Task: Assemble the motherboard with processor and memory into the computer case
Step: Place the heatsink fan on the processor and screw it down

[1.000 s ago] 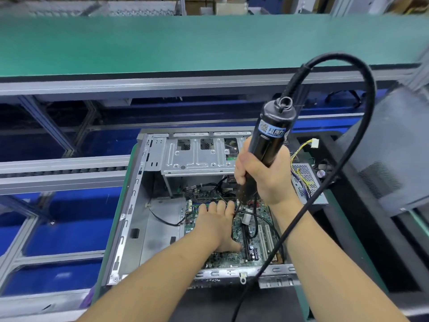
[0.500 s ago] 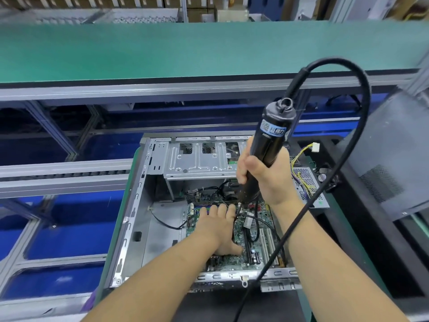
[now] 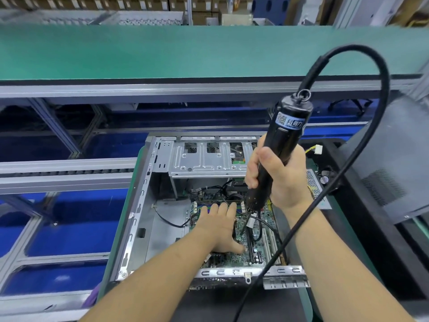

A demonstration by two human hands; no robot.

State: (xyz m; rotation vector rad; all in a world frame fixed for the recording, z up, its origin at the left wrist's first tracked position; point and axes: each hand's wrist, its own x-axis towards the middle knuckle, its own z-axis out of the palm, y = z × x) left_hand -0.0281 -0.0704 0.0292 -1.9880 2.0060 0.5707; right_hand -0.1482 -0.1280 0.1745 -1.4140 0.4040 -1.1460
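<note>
Right hand [image 3: 281, 175] is wrapped tight around the lower barrel of a black electric screwdriver [image 3: 277, 156], thumb across the front; tool held nearly upright, leaning a little right at the top. Its bit end drops toward the motherboard [image 3: 257, 238] just right of the left hand; the bit tip itself is too small and dark to make out, so contact with a screw cannot be confirmed. Judged: this is a fastening step, board being screwed down to the case floor. Left hand [image 3: 219, 225] lies flat on the board, fingers straight and pointing far, thumb spread to the near right; it grasps nothing. Likely reason: it presses the board so it stays put and lined up with its mounts while the driver turns. Thick black power cord [image 3: 371, 126] leaves the tool's top, arcs up and over to the right, then runs down across the right forearm toward the near edge; the high loop keeps it off the board. The motherboard sits inside the open computer case [image 3: 139, 205], in its near-right part, with thin black cables [image 3: 169, 219] trailing over the bare metal floor to its left. The drive cage [image 3: 204, 159] spans the far end of the case. Case rests on a green mat [image 3: 120, 231] at the conveyor line.
</note>
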